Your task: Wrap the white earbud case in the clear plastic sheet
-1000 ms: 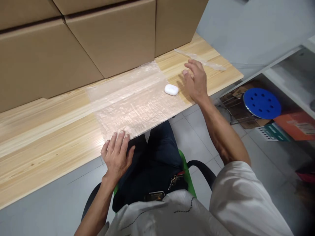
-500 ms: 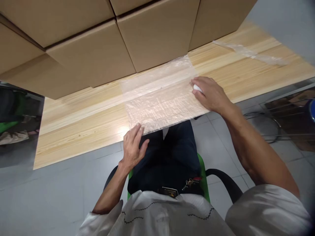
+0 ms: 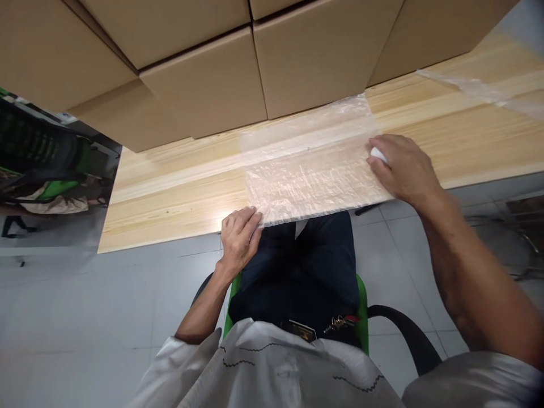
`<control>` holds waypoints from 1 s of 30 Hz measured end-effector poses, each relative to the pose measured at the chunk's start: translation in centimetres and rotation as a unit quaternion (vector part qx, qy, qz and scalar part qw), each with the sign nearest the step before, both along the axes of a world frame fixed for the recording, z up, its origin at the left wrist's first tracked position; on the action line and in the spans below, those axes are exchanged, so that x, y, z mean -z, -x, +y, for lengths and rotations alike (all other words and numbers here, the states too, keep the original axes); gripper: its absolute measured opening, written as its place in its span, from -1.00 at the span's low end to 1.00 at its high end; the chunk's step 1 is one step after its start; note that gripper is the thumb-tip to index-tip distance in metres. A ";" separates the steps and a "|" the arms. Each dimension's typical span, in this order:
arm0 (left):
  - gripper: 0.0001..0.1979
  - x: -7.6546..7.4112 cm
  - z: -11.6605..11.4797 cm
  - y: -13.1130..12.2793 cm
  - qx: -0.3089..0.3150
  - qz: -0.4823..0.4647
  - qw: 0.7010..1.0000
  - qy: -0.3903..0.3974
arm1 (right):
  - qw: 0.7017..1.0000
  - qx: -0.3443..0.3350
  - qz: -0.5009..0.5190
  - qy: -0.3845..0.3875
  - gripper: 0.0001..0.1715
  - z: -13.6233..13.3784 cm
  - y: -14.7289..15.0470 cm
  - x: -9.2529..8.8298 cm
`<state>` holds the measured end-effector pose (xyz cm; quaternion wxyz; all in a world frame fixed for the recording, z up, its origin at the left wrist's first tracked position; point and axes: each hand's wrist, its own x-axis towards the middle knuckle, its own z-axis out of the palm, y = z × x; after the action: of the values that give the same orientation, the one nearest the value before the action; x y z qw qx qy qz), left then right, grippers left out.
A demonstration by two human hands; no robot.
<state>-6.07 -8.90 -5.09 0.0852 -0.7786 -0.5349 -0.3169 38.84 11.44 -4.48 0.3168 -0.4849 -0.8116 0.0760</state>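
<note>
A crinkled clear plastic sheet (image 3: 314,175) lies flat on the wooden table, its near side along the front edge. At the sheet's near left corner, my left hand (image 3: 238,235) has its fingers bent over the table edge and its thumb drawn in close to them, gripping the corner. My right hand (image 3: 406,167) rests at the sheet's right side, closed around a small white object (image 3: 379,154). Only that object's rounded end shows between thumb and fingers, so its kind is hidden.
Stacked cardboard boxes (image 3: 314,62) line the back of the wooden table (image 3: 178,198), touching the sheet's far side. A strip of clear plastic (image 3: 484,90) lies at the right. My legs (image 3: 293,272) are below the table edge; a dark chair armrest (image 3: 403,331) is at the right.
The view has turned, so the table and boxes appear shifted to the right. My left thumb has closed toward its fingers at the sheet's corner. My right hand still holds the white object.
</note>
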 end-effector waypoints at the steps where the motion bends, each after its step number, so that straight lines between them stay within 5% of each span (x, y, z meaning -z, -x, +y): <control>1: -0.73 0.0 0.0 0.0 -0.006 0.000 1.000 0.011 | 1.000 -0.001 0.002 -0.001 -0.36 0.0 -0.1 0.0; 12: -0.74 -0.9 0.7 0.0 -0.004 0.001 1.000 0.016 | 0.999 0.000 0.040 -0.016 -0.36 -1.2 -0.8 -1.9; 19: -0.76 -1.2 0.5 -0.7 -0.012 -0.020 0.999 0.032 | 0.996 -0.078 0.041 0.017 -0.39 -3.0 7.9 -3.4; 24: -0.78 -1.5 -0.4 -1.7 0.051 -0.029 0.998 -0.002 | 0.988 -0.129 0.057 0.057 -0.41 -2.7 14.2 -3.0; 30: -0.75 -1.8 -1.2 -3.1 0.224 -0.054 0.973 0.014 | 0.983 -0.154 0.055 0.083 -0.36 -3.2 13.9 -2.2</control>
<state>-2.93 -10.12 -3.25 -0.0279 -0.8613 -0.3550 -0.3625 24.92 8.22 -2.31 0.3044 -0.3733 -0.8489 0.2173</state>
